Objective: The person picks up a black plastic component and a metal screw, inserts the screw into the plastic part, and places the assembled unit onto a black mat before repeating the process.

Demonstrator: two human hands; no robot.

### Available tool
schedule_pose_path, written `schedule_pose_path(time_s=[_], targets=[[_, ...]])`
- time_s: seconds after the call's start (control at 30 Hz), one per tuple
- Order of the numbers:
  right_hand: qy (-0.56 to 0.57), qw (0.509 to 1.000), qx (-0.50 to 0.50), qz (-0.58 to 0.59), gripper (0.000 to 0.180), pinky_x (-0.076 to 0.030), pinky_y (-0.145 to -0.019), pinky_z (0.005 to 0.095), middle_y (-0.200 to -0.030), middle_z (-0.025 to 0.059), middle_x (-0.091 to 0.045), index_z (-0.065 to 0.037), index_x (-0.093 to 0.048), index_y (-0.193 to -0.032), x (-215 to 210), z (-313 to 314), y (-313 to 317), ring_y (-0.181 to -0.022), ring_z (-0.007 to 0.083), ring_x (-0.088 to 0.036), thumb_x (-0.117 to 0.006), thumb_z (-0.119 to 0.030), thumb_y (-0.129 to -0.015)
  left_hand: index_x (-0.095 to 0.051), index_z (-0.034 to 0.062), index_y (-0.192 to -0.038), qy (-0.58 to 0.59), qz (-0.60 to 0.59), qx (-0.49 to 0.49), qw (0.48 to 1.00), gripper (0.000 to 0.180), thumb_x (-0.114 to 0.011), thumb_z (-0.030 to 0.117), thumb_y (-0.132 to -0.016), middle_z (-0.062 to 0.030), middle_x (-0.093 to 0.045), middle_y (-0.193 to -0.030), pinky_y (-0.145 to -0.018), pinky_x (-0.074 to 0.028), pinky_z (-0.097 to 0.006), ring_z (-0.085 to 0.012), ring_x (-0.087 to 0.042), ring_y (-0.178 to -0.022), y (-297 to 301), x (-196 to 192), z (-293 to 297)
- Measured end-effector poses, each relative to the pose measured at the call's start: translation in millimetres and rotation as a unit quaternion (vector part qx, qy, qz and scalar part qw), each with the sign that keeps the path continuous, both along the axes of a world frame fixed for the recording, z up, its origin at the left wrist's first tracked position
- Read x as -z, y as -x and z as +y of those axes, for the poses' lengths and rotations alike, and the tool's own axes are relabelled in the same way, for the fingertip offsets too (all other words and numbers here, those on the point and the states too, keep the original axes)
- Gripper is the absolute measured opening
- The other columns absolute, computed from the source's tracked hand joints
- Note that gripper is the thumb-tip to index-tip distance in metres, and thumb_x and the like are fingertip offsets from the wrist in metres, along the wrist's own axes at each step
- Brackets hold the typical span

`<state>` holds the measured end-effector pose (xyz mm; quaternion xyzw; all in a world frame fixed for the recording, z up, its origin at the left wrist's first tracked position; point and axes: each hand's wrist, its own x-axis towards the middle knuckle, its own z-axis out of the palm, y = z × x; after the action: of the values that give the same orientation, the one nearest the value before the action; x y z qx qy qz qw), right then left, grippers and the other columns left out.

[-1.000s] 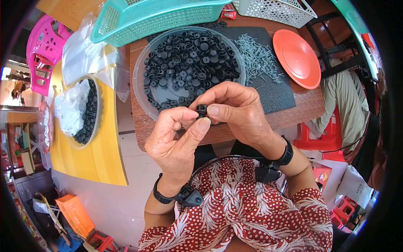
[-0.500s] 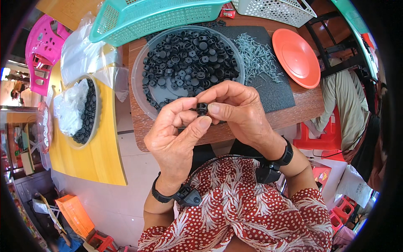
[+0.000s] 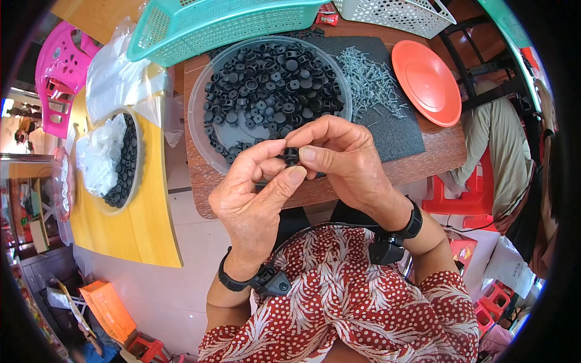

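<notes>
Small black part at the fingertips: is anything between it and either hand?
Nothing visible. The small black part is pinched directly between the fingertips of the left hand and right hand, held above the near rim of the clear bowl of black parts.

Hands: two, left hand (image 3: 257,199) and right hand (image 3: 348,160)
Held black part (image 3: 291,155): one
Bowls of black parts: two (image 3: 200,103) (image 3: 138,151)
Baskets: two (image 3: 206,24) (image 3: 399,12)
Orange plate (image 3: 426,81): one
Screws (image 3: 369,81): too many to count
</notes>
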<state>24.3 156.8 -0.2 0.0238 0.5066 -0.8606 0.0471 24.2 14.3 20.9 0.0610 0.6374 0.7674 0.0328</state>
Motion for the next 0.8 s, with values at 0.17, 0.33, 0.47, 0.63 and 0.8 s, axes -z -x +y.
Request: schedule_pose_path(time_s=[0.17, 0.33, 0.47, 0.63, 0.8], targets=[[0.0, 1.0, -0.006, -0.021, 0.011, -0.047, -0.06, 0.0208, -0.082, 0.0037, -0.063, 0.0, -0.063, -0.092, -0.7, 0.2, 0.9, -0.067, 0.0078, -0.055, -0.064, -0.003, -0.081, -0.056, -0.0086, -0.103, -0.001, 0.003, 0.002, 1.0, 0.031, -0.067, -0.007, -0.075, -0.0099, -0.064, -0.079, -0.06, -0.049, -0.018, -0.01, -0.06, -0.067, -0.1, 1.6, -1.8], [0.008, 1.0, -0.02, -0.017, 0.012, -0.046, -0.059, 0.0205, -0.081, 0.0036, -0.063, 0.0, -0.063, -0.092, -3.7, 3.1, 0.5, -0.066, 0.0074, -0.055, -0.064, -0.003, -0.081, -0.057, -0.007, -0.103, -0.005, 0.006, 0.016, 1.0, 0.027, -0.067, -0.004, -0.078, -0.0086, -0.065, -0.079, -0.06, -0.048, -0.018, -0.0085, -0.06, -0.071, 0.2, 2.3, -3.6], [0.003, 0.999, -0.029, -0.019, 0.011, -0.045, -0.058, 0.0202, -0.079, 0.0032, -0.062, 0.0, -0.063, -0.091, -6.5, 1.6, 2.0, -0.065, 0.0067, -0.054, -0.064, -0.004, -0.08, -0.056, -0.008, -0.101, 0.023, 0.021, 0.008, 0.999, 0.029, -0.067, -0.008, -0.074, -0.011, -0.065, -0.083, -0.063, -0.049, -0.019, -0.0103, -0.061, -0.07, 2.6, 2.7, -7.7], [-0.008, 0.999, -0.043, -0.019, 0.011, -0.044, -0.058, 0.0203, -0.078, 0.0023, -0.062, 0.0, -0.063, -0.09, -8.2, 3.4, 2.9, -0.065, 0.0063, -0.054, -0.065, -0.004, -0.081, -0.057, -0.0081, -0.101, 0.012, -0.004, 0.005, 1.0, 0.03, -0.069, -0.008, -0.073, -0.0091, -0.064, -0.081, -0.064, -0.048, -0.018, -0.0093, -0.06, -0.071, 2.7, -0.1, -8.5], [-0.016, 0.999, -0.037, -0.023, 0.011, -0.045, -0.059, 0.0201, -0.078, 0.0016, -0.061, 0.0, -0.063, -0.091, -7.7, 2.2, 3.4, -0.067, 0.0063, -0.054, -0.065, -0.004, -0.081, -0.058, -0.0083, -0.102, 0.042, -0.002, 0.003, 0.999, 0.032, -0.07, -0.007, -0.072, -0.0055, -0.062, -0.077, -0.064, -0.045, -0.017, -0.0074, -0.056, -0.069, 5.0, 0.5, -10.5]])
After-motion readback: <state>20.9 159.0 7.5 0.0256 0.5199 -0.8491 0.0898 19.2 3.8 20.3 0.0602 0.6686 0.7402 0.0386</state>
